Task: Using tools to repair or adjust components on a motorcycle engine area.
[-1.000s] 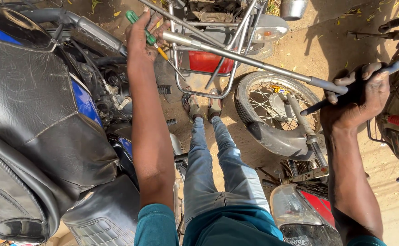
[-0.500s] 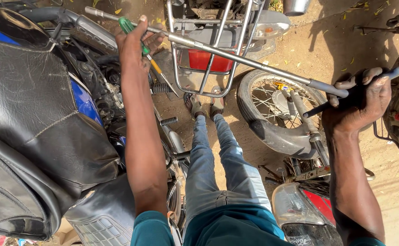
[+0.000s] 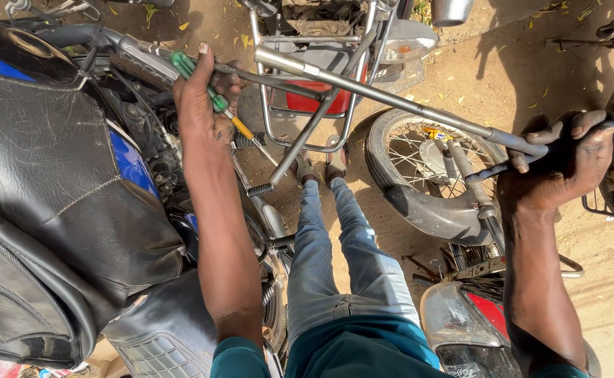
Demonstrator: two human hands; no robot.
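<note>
I count two tools. My left hand [image 3: 198, 105] is wrapped tight round one screwdriver [image 3: 212, 98], its green-and-yellow plastic handle poking out either side of my fist. My right hand [image 3: 566, 164] clamps one long, smooth steel tube [image 3: 391, 94] running leftward from the grip, above a spoked wheel [image 3: 426, 175].

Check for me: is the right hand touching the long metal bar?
Touching. The head view shows the right hand wrapped around the end of the long metal bar, fingers curled over it with no gap.

both arms reach forward, left hand [image 3: 198, 105] fingers curled shut, right hand [image 3: 566, 164] clenched, wrists straight.
</note>
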